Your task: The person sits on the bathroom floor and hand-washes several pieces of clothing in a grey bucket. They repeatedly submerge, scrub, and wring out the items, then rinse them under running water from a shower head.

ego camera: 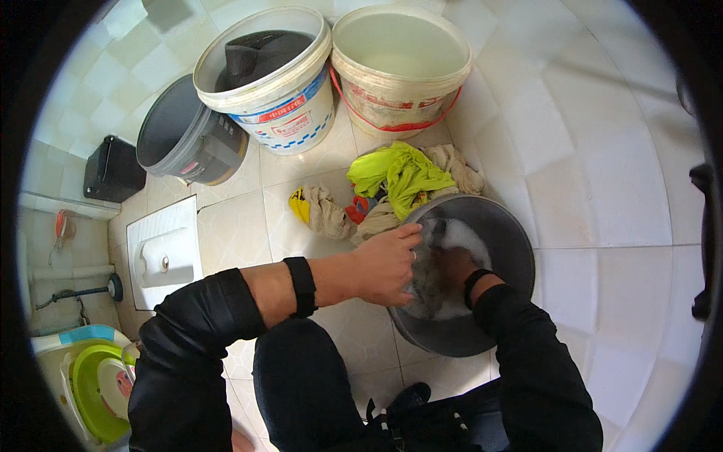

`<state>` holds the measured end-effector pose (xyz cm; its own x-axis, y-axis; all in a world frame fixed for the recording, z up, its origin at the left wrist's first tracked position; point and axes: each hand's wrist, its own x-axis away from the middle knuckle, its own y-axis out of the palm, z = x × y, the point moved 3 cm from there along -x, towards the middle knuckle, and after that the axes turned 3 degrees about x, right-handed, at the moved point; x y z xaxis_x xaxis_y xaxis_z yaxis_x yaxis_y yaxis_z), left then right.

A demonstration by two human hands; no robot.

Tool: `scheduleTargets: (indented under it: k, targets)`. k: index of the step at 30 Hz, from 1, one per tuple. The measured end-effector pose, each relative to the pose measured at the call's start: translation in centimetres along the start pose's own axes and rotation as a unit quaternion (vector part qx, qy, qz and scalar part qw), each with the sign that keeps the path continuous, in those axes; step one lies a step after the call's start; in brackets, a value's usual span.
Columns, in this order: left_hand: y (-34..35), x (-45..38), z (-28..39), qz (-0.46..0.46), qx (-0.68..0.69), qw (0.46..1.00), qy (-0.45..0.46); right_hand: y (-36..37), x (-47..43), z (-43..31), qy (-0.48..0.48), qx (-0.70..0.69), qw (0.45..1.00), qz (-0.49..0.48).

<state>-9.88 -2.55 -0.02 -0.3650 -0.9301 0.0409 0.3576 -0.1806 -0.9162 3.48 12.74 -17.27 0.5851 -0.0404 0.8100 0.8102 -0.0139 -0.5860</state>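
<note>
A dark grey plastic basin (511,237) on the floor holds sudsy water (469,240) and a dim wet mass that looks like cloth. My right hand (454,265) reaches down into the suds, its fingers blurred and partly under water. Over the basin's left side hovers my left hand (387,265), fingers bent, a ring on one of them. Its palm side is hidden, so whether it grips anything is unclear. Just beyond the basin lies a pile of damp clothes, with a neon yellow-green garment (404,172) on top and beige cloth (327,212) to the left.
At the back stand a water-filled bucket (398,101) with a red handle, a white bucket (282,121) holding dark contents, and a black bucket (217,150). A squat toilet (164,254) is at left, stacked basins (93,395) at lower left. A tiled wall (610,214) bounds the right.
</note>
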Motion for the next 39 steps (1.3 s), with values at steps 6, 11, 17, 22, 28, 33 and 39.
scheduleTargets:
  k: [6, 11, 17, 22, 28, 33, 39]
  targets:
    - [-0.1, -0.2, 0.1, -0.01, -0.014, 1.0, -0.007, -0.1, 1.6, 1.1, -0.061, -0.109, 0.992, -0.036]
    - [0.3, -0.1, 0.1, -0.006, -0.012, 1.0, -0.01, -7.2, 3.3, 2.6, 0.01, -0.18, 0.983, -0.046]
    - [0.5, -0.2, 0.0, 0.009, -0.035, 0.999, -0.004, -13.9, 9.2, 4.0, 0.053, -0.05, 0.989, 0.131]
    - [0.4, -0.1, 0.0, 0.002, -0.042, 0.999, -0.003, -10.7, 10.7, 1.3, -0.028, -0.073, 0.995, 0.068]
    - [0.3, -0.1, -0.3, 0.01, 0.012, 1.0, 0.002, -3.1, 2.8, -2.2, -0.192, 0.196, 0.958, 0.083]
    - [0.4, 0.1, -0.3, 0.012, 0.021, 1.0, -0.001, -0.1, -0.4, -1.2, -0.052, 0.043, 0.998, -0.014]
    - [0.8, -0.1, -0.2, 0.0, -0.018, 1.0, -0.008, -2.9, -0.5, -0.7, -0.074, -0.055, 0.992, -0.084]
